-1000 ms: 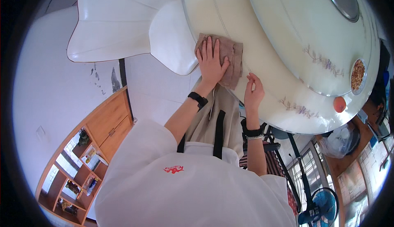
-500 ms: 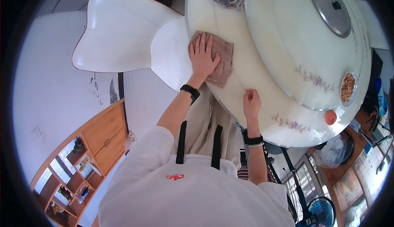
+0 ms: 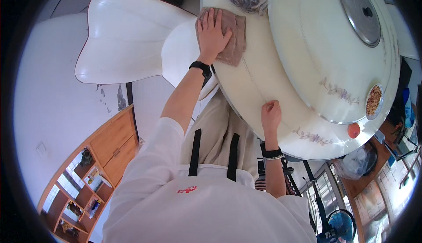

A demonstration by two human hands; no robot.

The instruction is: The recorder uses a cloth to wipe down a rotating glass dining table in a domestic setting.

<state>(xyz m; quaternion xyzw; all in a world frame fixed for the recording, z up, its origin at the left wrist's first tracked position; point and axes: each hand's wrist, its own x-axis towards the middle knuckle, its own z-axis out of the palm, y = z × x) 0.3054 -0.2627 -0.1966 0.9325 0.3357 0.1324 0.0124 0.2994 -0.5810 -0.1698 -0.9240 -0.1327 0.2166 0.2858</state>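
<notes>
Brown cloth (image 3: 236, 36) lies on the bench (image 3: 260, 74) beneath the left hand (image 3: 212, 38), fingers spread flat, and juts rightward (the farther right hand (image 3: 271, 114) curls, seemingly empty).

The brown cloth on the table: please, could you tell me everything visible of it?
The brown cloth looks like soft, folded textile, roughly rectangular and slightly wrinkled. It lies flat at the edge of the pale table, beside the white chair. The left hand rests palm-down on it, fingers slightly spread.
</notes>
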